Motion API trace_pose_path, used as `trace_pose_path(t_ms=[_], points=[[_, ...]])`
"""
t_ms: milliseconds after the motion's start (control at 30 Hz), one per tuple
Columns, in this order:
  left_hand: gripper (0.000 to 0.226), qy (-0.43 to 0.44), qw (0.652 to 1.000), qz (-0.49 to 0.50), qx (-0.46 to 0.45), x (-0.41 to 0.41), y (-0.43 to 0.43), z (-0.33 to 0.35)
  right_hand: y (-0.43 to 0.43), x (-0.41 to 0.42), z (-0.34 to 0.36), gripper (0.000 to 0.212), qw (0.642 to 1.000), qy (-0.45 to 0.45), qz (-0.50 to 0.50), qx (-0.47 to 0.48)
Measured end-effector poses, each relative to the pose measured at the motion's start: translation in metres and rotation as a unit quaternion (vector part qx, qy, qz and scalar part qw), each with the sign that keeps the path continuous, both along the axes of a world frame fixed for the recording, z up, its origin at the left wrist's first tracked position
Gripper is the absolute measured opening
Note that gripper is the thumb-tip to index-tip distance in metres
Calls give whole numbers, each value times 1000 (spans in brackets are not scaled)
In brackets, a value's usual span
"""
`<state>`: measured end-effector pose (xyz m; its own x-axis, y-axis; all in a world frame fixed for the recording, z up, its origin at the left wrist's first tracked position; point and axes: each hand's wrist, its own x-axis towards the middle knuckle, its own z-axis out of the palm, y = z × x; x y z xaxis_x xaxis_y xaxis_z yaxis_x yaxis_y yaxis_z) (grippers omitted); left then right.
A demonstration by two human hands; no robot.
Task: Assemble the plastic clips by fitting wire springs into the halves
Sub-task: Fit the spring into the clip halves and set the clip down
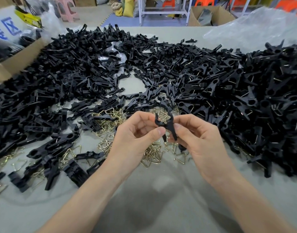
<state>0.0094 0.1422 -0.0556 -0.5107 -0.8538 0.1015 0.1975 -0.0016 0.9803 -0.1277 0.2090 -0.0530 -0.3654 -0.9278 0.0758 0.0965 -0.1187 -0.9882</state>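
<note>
**A:** How far along is this?

**B:** Partway, I'd judge. Finished clips (265, 101) are heaped at the right of the frame. A broader heap of loose halves (65, 68) covers the upper left and centre. Springs (152, 155) are strewn on the counter (161, 190) around the hands, so plenty is left.

**A:** And the one in work?

**B:** A crossed pair (171, 124) is held up at centre frame. The left hand (136, 137) has a pinching grip on one half, and the right hand (198, 138) has the same grip on the other. I can't tell whether a spring is seated.

**A:** Which way does it point?

**B:** Its long axis is near upright in the frame. The forked ends are toward the top and the narrow tips toward the bottom edge.
</note>
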Motion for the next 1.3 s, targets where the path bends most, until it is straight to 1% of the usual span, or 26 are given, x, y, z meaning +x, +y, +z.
trace_pose_path(t_ms=[133, 300, 400, 533, 700, 900, 1067, 1167, 1300], points=[[23, -3, 1000, 2, -4, 1, 1, 0, 0, 0, 0, 16, 1000, 9, 2, 4], [26, -19, 1000, 9, -4, 0, 1, -2, 0, -3, -1, 20, 999, 36, 11, 7], [17, -17, 1000, 6, 1, -1, 2, -2, -1, -5, -2, 20, 1000, 16, 17, 14], [17, -3, 1000, 19, -8, 0, 1, 0, -2, -6, -1, 20, 1000, -20, 10, 2], [15, -7, 1000, 13, -9, 0, 2, 2, -1, -2, -2, 17, 1000, 6, 8, 8], [13, -24, 1000, 9, -6, 2, 2, 1, -1, -1, -2, 17, 1000, 9, 1, 12], [18, -29, 999, 20, -13, 3, 1, 1, -1, 1, -2, 20, 1000, -5, 16, 7], [21, -32, 999, 11, -19, 2, 0, 3, -1, 0, -1, 18, 1000, -8, 3, 6], [22, -31, 999, 10, -19, 1, 1, 3, 0, -1, -1, 17, 1000, 8, 0, 12]])
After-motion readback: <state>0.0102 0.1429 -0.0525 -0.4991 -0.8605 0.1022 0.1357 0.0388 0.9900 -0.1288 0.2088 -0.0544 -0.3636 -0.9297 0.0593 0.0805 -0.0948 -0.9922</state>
